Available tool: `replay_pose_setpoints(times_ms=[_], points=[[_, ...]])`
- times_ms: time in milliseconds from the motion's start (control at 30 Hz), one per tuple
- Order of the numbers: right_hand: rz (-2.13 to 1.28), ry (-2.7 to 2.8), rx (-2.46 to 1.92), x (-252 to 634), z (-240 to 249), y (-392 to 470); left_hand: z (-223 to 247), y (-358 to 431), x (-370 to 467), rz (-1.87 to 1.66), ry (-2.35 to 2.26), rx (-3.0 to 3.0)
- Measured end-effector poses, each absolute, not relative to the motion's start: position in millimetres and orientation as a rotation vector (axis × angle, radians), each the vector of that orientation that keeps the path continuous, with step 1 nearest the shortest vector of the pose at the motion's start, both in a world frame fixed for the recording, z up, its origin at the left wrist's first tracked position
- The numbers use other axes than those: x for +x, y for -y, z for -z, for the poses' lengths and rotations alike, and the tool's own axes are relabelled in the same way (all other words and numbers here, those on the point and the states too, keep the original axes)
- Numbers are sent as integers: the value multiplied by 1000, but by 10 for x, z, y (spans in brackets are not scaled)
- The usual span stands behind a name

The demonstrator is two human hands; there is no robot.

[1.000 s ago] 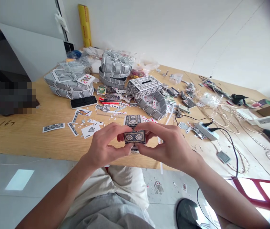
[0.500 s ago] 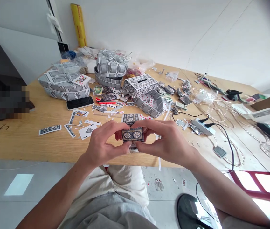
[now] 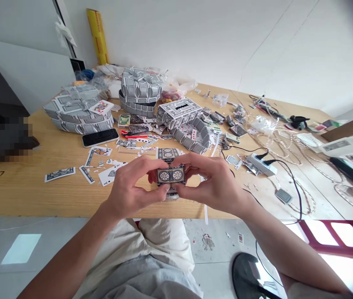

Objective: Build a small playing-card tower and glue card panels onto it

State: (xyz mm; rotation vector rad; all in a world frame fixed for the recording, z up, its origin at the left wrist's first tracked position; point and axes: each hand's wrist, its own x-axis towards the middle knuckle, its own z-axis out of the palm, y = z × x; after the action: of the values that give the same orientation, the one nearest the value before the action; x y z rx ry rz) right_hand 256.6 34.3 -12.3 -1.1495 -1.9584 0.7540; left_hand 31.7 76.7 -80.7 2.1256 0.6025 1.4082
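A small patterned card piece, dark with two round light motifs, is held between my two hands near the table's front edge. My left hand pinches its left side with thumb and fingers. On the right side my right hand grips it the same way, thumb tips almost touching. More patterned card shows just behind and beneath the held piece. To the left lie an ace card, cut card strips and a face-down card.
Behind are a phone, a red cutter, woven card baskets and a patterned box. Card scraps, a power strip and cables spread rightwards. A yellow roll stands at the back.
The view has shifted slightly, so the table items appear a little further left. Both hands keep the same hold on the patterned card piece, which shows slightly more of its front face.
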Motion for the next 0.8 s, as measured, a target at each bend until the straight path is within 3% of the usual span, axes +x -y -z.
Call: replay_pose_setpoints(times_ms=[367, 800], points=[[-844, 1831, -1141, 2591, 153, -343, 809, -794, 388, -1377, -576, 2023], [-677, 1915, -1123, 2644, 201, -323, 728, -809, 395, -1428, -545, 2247]])
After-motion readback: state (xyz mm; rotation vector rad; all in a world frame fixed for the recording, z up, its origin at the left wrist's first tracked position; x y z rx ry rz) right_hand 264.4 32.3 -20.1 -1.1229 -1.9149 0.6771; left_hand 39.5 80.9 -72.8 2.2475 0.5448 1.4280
